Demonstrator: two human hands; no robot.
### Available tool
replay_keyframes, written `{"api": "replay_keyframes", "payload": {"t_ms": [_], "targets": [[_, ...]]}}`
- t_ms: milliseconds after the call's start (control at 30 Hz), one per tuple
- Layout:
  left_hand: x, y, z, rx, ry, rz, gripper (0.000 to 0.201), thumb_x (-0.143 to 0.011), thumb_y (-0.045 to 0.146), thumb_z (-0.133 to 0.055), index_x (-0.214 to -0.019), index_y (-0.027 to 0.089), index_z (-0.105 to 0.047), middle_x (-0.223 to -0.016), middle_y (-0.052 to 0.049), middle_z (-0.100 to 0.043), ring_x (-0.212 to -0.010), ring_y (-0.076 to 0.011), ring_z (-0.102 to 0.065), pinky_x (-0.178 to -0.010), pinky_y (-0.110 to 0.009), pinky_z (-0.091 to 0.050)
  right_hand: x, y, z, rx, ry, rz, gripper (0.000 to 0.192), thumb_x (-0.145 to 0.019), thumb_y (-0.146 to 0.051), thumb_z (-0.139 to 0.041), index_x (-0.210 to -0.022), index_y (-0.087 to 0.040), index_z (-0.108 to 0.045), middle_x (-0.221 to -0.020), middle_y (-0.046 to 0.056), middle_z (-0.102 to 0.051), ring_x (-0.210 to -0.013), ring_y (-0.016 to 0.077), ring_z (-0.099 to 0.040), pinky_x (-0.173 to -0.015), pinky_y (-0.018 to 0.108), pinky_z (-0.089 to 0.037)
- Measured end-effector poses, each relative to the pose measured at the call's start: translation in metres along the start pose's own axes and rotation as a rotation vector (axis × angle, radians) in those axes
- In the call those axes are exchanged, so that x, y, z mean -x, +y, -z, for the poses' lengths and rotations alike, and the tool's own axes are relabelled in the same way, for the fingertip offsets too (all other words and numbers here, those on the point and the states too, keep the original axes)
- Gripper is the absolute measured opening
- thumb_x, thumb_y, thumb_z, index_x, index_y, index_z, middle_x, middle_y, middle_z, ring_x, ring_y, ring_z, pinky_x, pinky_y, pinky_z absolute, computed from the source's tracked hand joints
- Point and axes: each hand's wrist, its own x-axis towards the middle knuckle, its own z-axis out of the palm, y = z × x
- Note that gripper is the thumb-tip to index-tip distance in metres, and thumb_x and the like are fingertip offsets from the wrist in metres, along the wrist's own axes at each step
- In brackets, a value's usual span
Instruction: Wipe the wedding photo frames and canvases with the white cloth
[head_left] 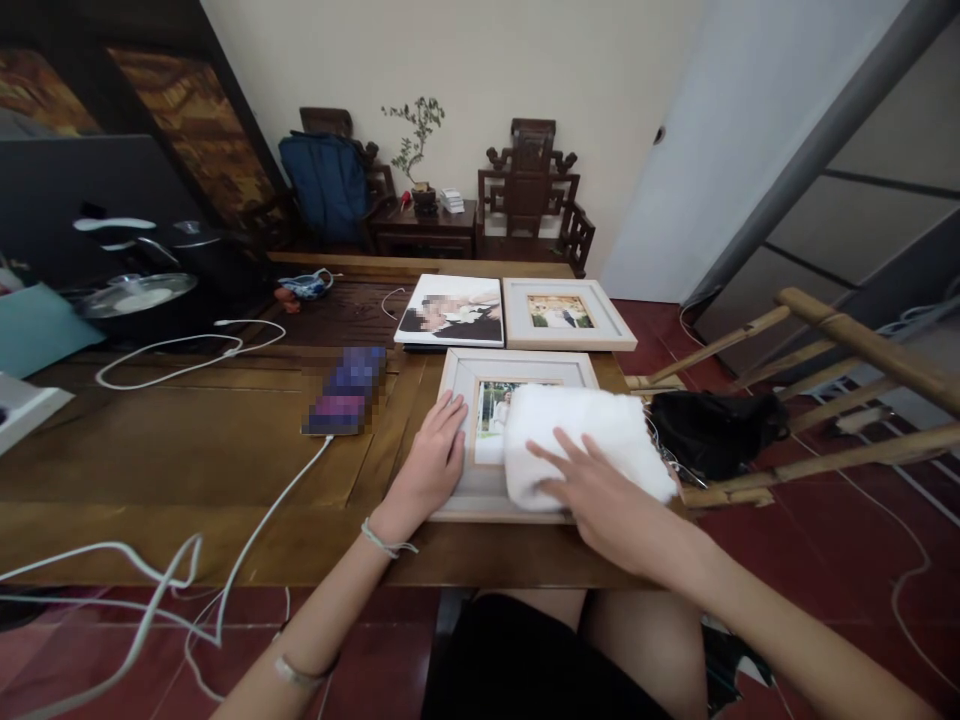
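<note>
A light wooden photo frame (459, 490) lies face up near the table's front edge, with a photo partly showing inside. My left hand (435, 450) rests on its left side, fingers stretched out along the border. Over the frame's right half is spread a white cloth (585, 420), which hides part of the photo and the right border. My right hand (592, 490) presses on top of this cloth with its fingers spread and slightly blurred. Just behind are a second wooden frame (611, 318) and a photo album or panel (457, 312).
A phone (345, 392) with a white cable lies to the left on the wooden table (225, 440). Further left stand a lidded pot (142, 298) and a dark kettle (206, 255). A bamboo rack (810, 460) with a black bag (716, 435) is at the right.
</note>
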Motion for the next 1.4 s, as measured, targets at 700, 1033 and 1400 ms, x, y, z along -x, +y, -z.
{"api": "replay_keyframes", "payload": {"t_ms": [700,1033,1400], "targets": [[-0.001,-0.001,0.005,0.032,-0.014,-0.02,0.042,-0.088,0.018,-0.039,-0.128,0.007,-0.047,-0.134,-0.018,-0.049,-0.134,-0.0261,-0.032,-0.109,-0.049,-0.031,-0.095,0.092,-0.006,0.26,0.298,-0.107,0.064,-0.067,0.005,-0.043,-0.125,-0.02,-0.054,-0.15,0.008,-0.024,-0.136,0.0406,-0.014,-0.103,0.066,-0.02],[-0.001,0.002,0.003,0.014,-0.014,0.002,0.043,-0.09,0.019,-0.036,-0.131,0.009,-0.044,-0.137,-0.017,-0.046,-0.135,-0.026,-0.03,-0.11,-0.05,-0.029,0.001,-0.003,0.004,0.006,-0.022,0.09,0.06,-0.07,0.001,-0.043,-0.125,-0.022,-0.055,-0.148,0.007,-0.03,-0.135,0.0354,-0.023,-0.105,0.058,-0.027],[-0.002,0.007,0.008,0.112,-0.048,0.08,0.049,-0.096,0.032,-0.024,-0.137,0.007,-0.035,-0.144,-0.015,-0.037,-0.137,-0.0204,-0.025,-0.114,-0.043,-0.022,-0.035,-0.033,-0.012,0.005,0.063,0.14,0.043,-0.079,-0.009,-0.046,-0.118,-0.022,-0.06,-0.15,0.005,-0.025,-0.136,0.0391,-0.015,-0.104,0.064,-0.02]]}}
